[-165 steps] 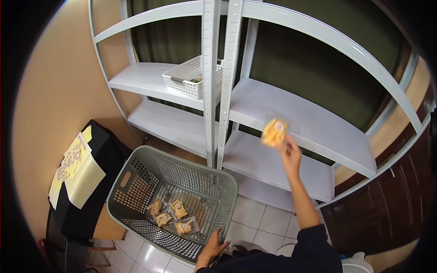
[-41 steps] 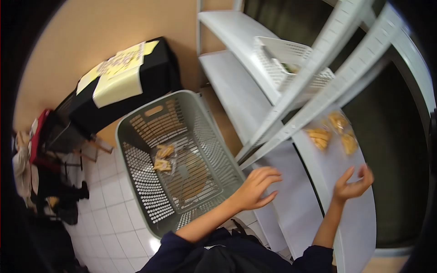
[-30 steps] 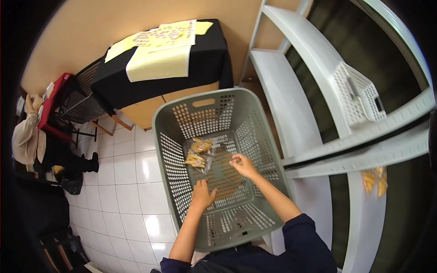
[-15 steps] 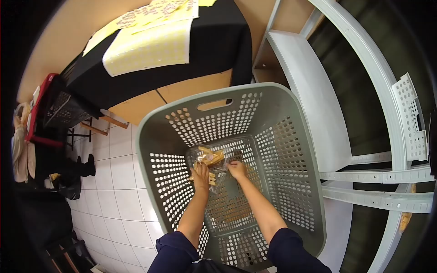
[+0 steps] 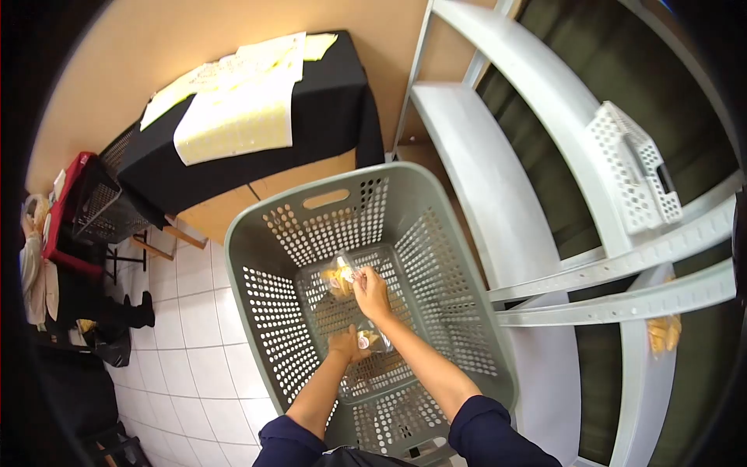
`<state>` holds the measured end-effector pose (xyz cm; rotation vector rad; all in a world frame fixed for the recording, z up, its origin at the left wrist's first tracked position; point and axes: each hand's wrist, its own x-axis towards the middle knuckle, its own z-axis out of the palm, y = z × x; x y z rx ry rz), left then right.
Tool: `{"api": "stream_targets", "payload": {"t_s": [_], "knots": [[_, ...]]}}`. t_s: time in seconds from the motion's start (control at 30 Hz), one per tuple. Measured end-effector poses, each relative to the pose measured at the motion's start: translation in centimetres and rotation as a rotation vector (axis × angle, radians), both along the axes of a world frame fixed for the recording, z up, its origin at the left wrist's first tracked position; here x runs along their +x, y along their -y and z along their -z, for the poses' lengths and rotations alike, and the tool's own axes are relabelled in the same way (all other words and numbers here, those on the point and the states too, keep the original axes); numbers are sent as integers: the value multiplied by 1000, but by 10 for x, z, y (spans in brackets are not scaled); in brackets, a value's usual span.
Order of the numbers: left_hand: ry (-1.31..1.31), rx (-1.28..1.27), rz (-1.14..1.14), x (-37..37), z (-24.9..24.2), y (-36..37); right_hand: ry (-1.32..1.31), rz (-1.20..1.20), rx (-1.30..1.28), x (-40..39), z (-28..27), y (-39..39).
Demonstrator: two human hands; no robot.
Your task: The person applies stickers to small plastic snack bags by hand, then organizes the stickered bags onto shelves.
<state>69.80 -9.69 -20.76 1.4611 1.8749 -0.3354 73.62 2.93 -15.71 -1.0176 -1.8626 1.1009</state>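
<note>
The right hand point(image 5: 372, 292) pinches a clear snack packet point(image 5: 340, 278) at its edge, low inside the grey basket point(image 5: 268, 233). The left hand point(image 5: 346, 343), just below it, closes around a second packet point(image 5: 367, 339). The basket stands on the tiled floor point(image 5: 191, 342) beside white shelves point(image 5: 498, 202).

Left hand point(image 5: 348, 343) hides most of snack packet point(image 5: 367, 340); packet label too small to read.

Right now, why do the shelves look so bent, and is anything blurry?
Head view: a fisheye lens bows the shelf rails and blackens the corners; the basket and both hands, left and right, are sharp; light is even, with slight glare on the packets' plastic.
</note>
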Motion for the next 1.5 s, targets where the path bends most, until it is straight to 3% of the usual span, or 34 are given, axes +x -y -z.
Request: {"api": "stream_targets", "payload": {"t_s": [0.07,0.1,0.13,0.2,0.23,0.27,0.33,0.37,0.43,0.47,0.5,0.53,0.6,0.63,0.67,0.8,0.87,0.93,0.97,1.07,1.13,1.2,1.23,1.3,1.4,1.5], "knots": [[334,-3,-598,14,-21,1,-45,-86,128,13,-50,-7],[380,122,-711,22,-27,3,-50,-114,165,25,-82,-7],[379,135,-672,27,-41,1,-56,-79,184,40,-114,-5],[421,502,-565,45,-82,-2,-295,-54,375,78,-175,2],[595,624,-613,59,-146,-5,-324,-24,464,103,-206,7],[768,634,-536,63,-160,-11,-315,26,485,130,-235,12],[998,597,-591,93,-227,-16,-450,100,528,190,-286,23],[1013,595,-542,110,-243,-17,-444,154,621,224,-312,29],[985,1025,-338,144,-269,-18,-442,221,682,300,-349,41],[999,1020,-306,162,-294,-16,-635,260,727,328,-366,47],[1078,882,-244,182,-325,-16,-602,397,804,359,-379,51],[1148,741,-185,203,-347,-17,-596,529,850,392,-384,51],[1146,642,5,244,-367,-24,-242,828,826,474,-385,44],[1179,638,98,266,-371,-29,-249,877,736,511,-385,38],[1083,748,241,287,-383,-33,-258,924,646,545,-384,33],[1003,960,431,370,-398,-62,-284,1073,419,672,-335,5],[976,978,447,409,-399,-74,31,1154,385,711,-309,-7],[666,949,417,439,-404,-86,4,1164,290,724,-295,-18],[667,953,425,450,-405,-92,-22,1160,187,728,-290,-24],[450,902,407,472,-399,-105,20,1344,383,725,-279,-33],[310,1265,391,480,-384,-104,170,1336,273,708,-309,-11],[430,1319,422,473,-389,-92,218,943,402,695,-330,4],[542,1368,449,467,-389,-88,218,947,406,692,-333,6],[485,1321,456,458,-379,-83,477,876,227,688,-335,8],[470,1239,450,451,-369,-87,405,898,197,691,-319,-5],[420,1259,500,450,-373,-90,475,957,367,685,-311,-11]]}}
